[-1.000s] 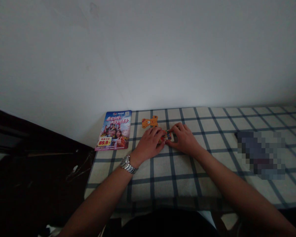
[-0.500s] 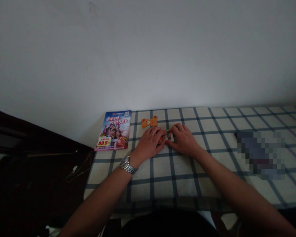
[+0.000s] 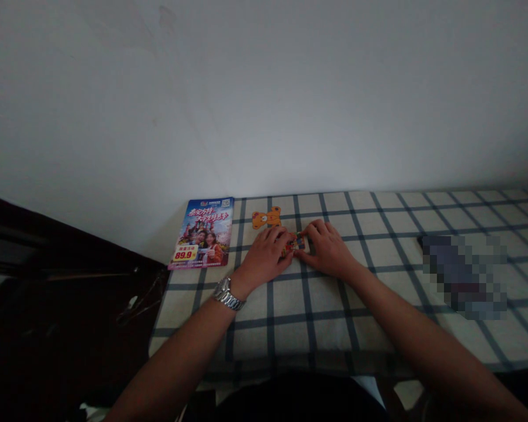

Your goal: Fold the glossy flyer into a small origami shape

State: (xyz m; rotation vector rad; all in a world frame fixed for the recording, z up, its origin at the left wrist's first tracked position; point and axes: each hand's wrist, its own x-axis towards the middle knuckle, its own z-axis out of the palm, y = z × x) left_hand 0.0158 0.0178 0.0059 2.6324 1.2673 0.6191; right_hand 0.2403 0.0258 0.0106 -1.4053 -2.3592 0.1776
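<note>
My left hand and my right hand rest on the checked tablecloth, fingertips meeting around a small multicoloured object that both pinch. Most of it is hidden by the fingers, so I cannot make out what it is. A silver watch sits on my left wrist. Just beyond my left hand lies a flat orange bear-shaped piece.
A colourful leaflet lies at the table's far left corner by the white wall. A blurred dark item lies to the right. Left of the table the floor drops into dark space with wires.
</note>
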